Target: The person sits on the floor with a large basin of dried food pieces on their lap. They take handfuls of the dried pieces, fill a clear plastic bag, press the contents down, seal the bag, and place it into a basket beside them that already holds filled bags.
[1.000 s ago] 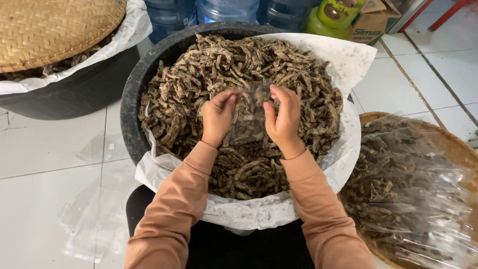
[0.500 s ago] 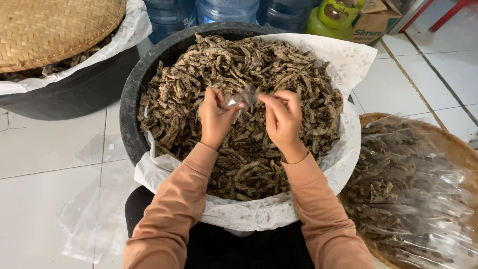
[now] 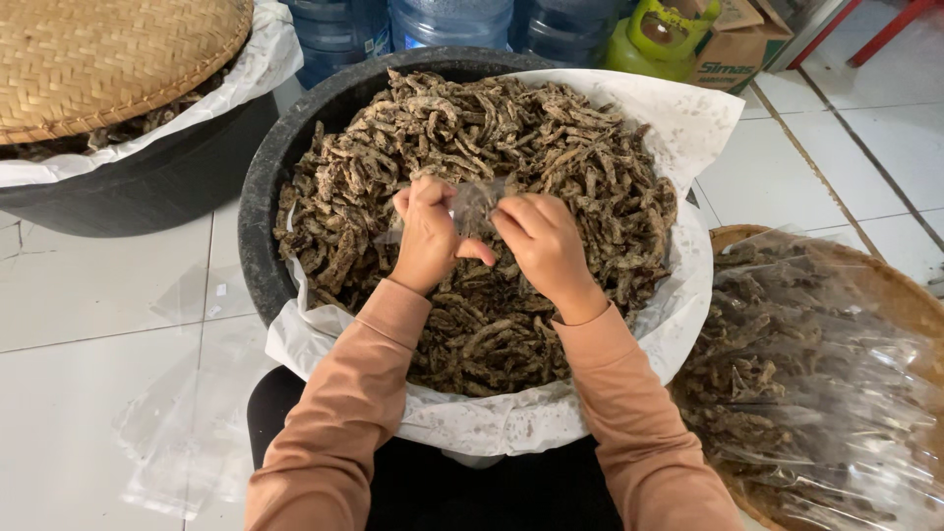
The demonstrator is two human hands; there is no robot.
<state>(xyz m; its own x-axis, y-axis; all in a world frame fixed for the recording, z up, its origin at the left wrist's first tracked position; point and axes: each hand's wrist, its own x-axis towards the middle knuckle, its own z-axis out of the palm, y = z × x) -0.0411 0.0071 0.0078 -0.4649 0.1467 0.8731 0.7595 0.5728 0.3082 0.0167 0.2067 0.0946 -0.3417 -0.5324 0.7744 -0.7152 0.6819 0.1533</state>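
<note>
Change: since half a second ago we have drawn both hands closer together over the tub.
Left hand (image 3: 430,236): pinching the clear plastic bag (image 3: 477,202).
Right hand (image 3: 544,246): pinching the same bag.
Bag: held between our hands, above the dried strips (image 3: 551,147).
Tub (image 3: 265,187): black, paper-lined, centre; woven tray (image 3: 98,59) far left.

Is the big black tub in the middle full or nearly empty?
Full. The black tub, lined with white paper, is heaped with brown dried strips rising above its rim.
</note>
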